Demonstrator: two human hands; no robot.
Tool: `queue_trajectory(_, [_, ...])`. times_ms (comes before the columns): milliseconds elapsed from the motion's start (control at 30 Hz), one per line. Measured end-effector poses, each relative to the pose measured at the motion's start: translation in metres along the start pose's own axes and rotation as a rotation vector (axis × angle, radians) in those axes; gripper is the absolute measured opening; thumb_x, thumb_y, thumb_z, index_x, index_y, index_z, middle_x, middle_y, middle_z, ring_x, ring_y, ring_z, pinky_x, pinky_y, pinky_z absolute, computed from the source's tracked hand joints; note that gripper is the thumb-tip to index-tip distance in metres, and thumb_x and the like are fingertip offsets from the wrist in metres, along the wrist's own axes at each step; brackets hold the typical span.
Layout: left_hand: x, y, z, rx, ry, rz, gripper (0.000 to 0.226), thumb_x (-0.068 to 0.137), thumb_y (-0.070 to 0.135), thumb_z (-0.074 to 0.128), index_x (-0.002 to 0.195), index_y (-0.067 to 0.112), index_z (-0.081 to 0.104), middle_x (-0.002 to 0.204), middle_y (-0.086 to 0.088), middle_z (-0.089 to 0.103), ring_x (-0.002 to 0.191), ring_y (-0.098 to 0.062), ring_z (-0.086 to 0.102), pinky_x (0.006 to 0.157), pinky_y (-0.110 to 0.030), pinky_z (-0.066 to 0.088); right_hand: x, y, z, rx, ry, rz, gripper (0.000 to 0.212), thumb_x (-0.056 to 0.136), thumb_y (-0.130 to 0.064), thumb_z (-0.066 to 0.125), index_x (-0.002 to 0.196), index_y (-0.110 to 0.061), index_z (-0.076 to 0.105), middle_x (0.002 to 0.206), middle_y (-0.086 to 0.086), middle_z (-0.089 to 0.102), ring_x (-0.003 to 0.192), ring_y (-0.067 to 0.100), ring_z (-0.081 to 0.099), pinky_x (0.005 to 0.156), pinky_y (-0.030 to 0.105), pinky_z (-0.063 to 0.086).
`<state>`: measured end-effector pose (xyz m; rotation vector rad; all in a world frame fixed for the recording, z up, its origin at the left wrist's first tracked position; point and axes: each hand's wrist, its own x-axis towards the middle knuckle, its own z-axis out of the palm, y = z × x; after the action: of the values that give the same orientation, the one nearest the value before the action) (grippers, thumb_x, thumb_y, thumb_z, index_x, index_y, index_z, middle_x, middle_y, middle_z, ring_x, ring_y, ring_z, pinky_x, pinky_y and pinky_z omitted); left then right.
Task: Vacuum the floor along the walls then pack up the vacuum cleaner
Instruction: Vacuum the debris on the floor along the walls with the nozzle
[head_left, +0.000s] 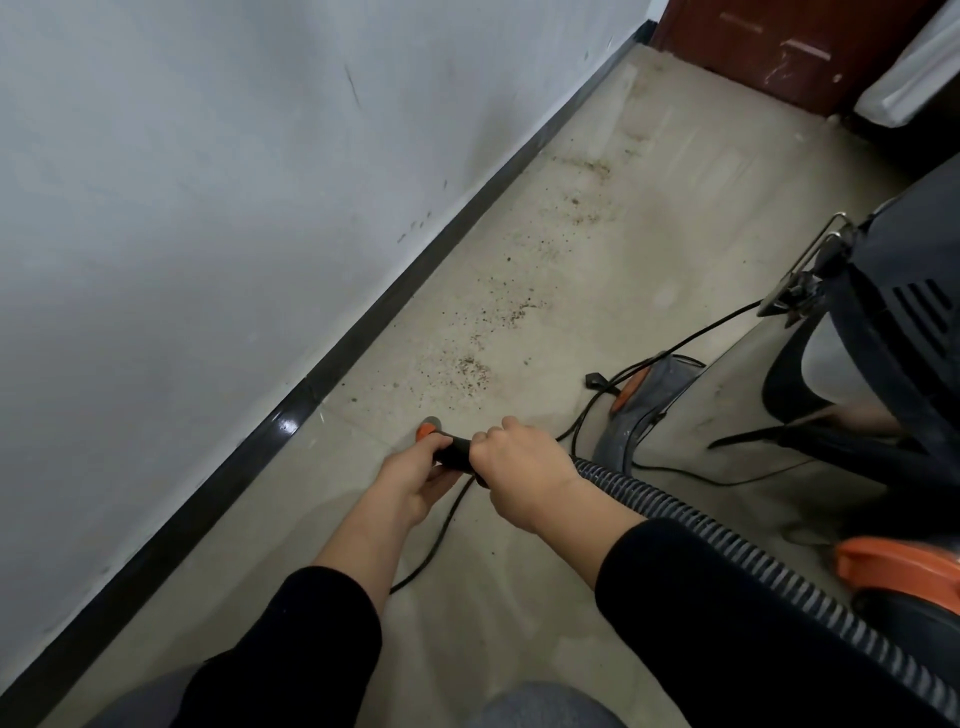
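Both my hands hold the black hose handle (453, 451), which ends in an orange tip (427, 430). My left hand (415, 475) grips its front end by the orange tip. My right hand (517, 462) grips it just behind, where the ribbed grey hose (727, 540) begins. The hose runs back to the lower right. The vacuum body (893, 332), dark on top with a metal drum, stands at the right. A grey floor nozzle (644, 405) with an orange part lies on the floor ahead of my right hand. Brown dirt specks (514, 306) are scattered on the beige floor near the wall.
A white wall (208, 182) with a black skirting board (363, 322) runs diagonally on the left. The black power cord (441, 535) and its plug (597, 380) lie loose on the floor. A dark red door (789, 47) stands at the far end. An orange part (904, 566) sits at lower right.
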<state>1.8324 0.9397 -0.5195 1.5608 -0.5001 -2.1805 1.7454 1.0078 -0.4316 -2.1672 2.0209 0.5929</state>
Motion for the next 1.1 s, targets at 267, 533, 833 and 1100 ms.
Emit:
queue_trajectory(267, [0.011,-0.005,0.016,-0.010,-0.024,0.015,0.021,0.095,0.003,0.055,0.116,0.001,0.055,0.090,-0.018,0.062,0.077,-0.024,0.063,0.076,-0.033,0.055,-0.001,0.017,0.006,0.007,-0.001,0.004,0.024,0.092,0.000,0.049,0.115,-0.007,0.054,0.112,0.010,0.060,0.105,0.027,0.051,0.071,0.030,0.036])
queue_trajectory(533, [0.019,-0.004,0.035,0.018,-0.020,-0.006,0.032,0.094,0.004,0.058,0.124,-0.005,0.054,0.087,-0.018,0.063,0.074,-0.024,0.064,0.053,-0.027,0.057,0.000,0.032,0.006,0.027,-0.017,0.048,0.025,0.093,-0.001,0.050,0.118,-0.006,0.053,0.113,0.010,0.060,0.108,0.027,0.049,0.071,0.030,0.036])
queue_trajectory(833, [0.024,0.006,0.050,0.161,0.028,-0.021,0.037,0.094,0.007,0.058,0.129,-0.004,0.054,0.082,-0.014,0.061,0.068,-0.021,0.061,0.048,-0.026,0.055,0.000,0.041,0.005,0.075,-0.024,0.069,0.028,0.093,0.000,0.050,0.120,-0.005,0.052,0.118,0.012,0.059,0.112,0.030,0.049,0.072,0.031,0.035])
queue_trajectory(1100, [0.041,0.019,0.044,0.169,-0.015,-0.009,0.041,0.093,0.006,0.059,0.132,-0.003,0.049,0.093,-0.019,0.060,0.076,-0.023,0.063,0.054,-0.027,0.057,0.017,0.042,0.003,0.050,0.003,0.056,0.026,0.093,-0.002,0.049,0.117,-0.007,0.055,0.113,0.010,0.061,0.109,0.029,0.050,0.072,0.032,0.036])
